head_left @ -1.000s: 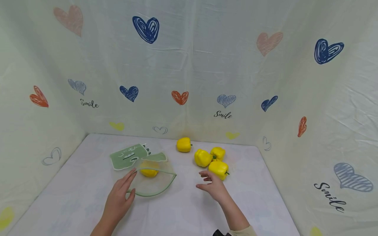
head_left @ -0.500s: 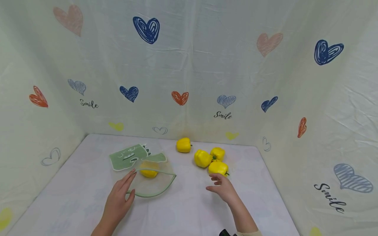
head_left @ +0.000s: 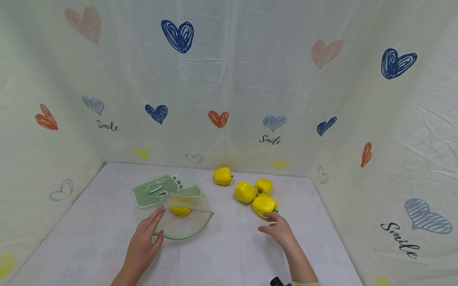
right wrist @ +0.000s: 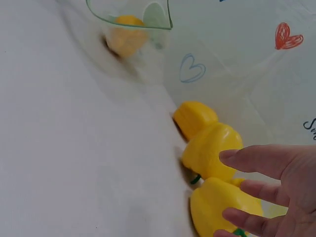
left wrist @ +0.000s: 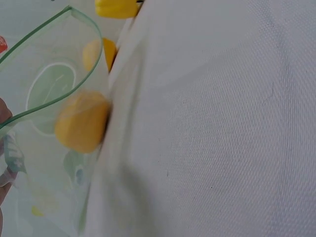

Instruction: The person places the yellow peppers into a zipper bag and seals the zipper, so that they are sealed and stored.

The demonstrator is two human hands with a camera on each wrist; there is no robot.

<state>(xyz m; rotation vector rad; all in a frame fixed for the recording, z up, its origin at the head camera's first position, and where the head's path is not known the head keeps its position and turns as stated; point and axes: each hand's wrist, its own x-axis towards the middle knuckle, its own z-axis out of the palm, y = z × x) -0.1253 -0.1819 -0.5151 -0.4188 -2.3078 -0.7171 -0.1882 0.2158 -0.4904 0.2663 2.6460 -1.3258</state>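
The left hand [head_left: 143,240] lies on the table [head_left: 222,254], toward its left front part; its fingers are straight and rest on the near edge of a see-through bag [head_left: 186,222] with a green rim, holding the mouth of the bag open; it grips nothing. One yellow pepper [head_left: 180,208] is already inside the bag, and the left wrist view shows it through the clear side [left wrist: 81,127]. A green printed part of the bag lies flat just behind, toward the back left of the table.

Going right, four more peppers sit out on the table, near its back right part; one lone pepper [head_left: 222,175] is closest to the back edge; then two peppers touch side by side; then the front pepper [head_left: 264,205] sits just in front of those two.

The right hand [head_left: 280,232] is at that front pepper; its fingers are spread and nearly straight, and the fingertips [right wrist: 232,215] are right at the pepper, touching it or almost; it is not yet wrapped round it, so it holds nothing.

It looks like the work is putting peppers in the bag; one is in and four are left out, so I think the job is only just started; the front pepper seems to be the one in hand now, and it is not picked up yet.
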